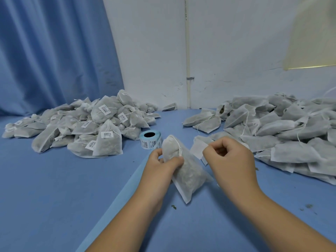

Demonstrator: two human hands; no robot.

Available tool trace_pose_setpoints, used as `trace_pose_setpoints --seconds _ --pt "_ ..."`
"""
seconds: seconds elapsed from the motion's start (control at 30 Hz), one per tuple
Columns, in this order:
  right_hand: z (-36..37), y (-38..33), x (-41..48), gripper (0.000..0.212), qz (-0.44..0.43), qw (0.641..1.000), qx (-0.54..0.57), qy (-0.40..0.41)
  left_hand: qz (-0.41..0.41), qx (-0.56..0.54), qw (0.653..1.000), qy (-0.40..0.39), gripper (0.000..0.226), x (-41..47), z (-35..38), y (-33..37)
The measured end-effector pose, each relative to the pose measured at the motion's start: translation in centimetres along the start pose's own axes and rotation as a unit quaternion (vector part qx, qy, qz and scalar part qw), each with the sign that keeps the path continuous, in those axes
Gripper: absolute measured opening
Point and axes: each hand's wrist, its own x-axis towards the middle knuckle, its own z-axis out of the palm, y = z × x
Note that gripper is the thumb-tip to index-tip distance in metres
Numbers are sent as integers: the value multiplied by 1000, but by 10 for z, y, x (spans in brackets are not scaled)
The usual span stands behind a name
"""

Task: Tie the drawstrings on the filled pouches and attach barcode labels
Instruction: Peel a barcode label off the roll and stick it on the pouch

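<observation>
My left hand [163, 167] grips a filled white mesh pouch [190, 176] near its gathered top, just above the blue table [54, 188]. A thin white drawstring [179, 148] runs down the pouch's neck to my left thumb. My right hand [231, 157] hovers just right of the pouch with its fingers curled, and I see nothing held in it. Right behind the pouch stands a roll of barcode labels [151, 140] on a blue core.
A pile of tied pouches with barcode labels [81, 124] fills the back left. A bigger heap of unlabelled pouches [281, 128] covers the right side. Blue curtain and white wall stand behind. Small dry crumbs [173, 207] lie near me.
</observation>
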Motion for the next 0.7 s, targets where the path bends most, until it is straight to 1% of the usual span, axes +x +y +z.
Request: trace_pose_setpoints --seconds 0.03,0.07,0.13,0.2,0.6,0.7 --pt "1 0 0 12 0 1000 -6 1 0 3 1000 1 46 0 1 0" --pt "2 0 -1 12 -1 1000 -12 0 2 7 1000 1 45 0 1 0" --pt "4 0 -2 12 -13 1000 -24 0 7 11 1000 1 36 0 1 -2" --pt "6 0 -4 12 -33 999 -34 -1 10 12 1000 6 34 2 2 -4" --pt "11 -2 -13 16 -142 986 -73 -56 21 33 999 7 35 0 4 -4" --pt "11 -2 -14 13 -159 980 -85 -82 25 34 999 6 35 -2 4 -2"
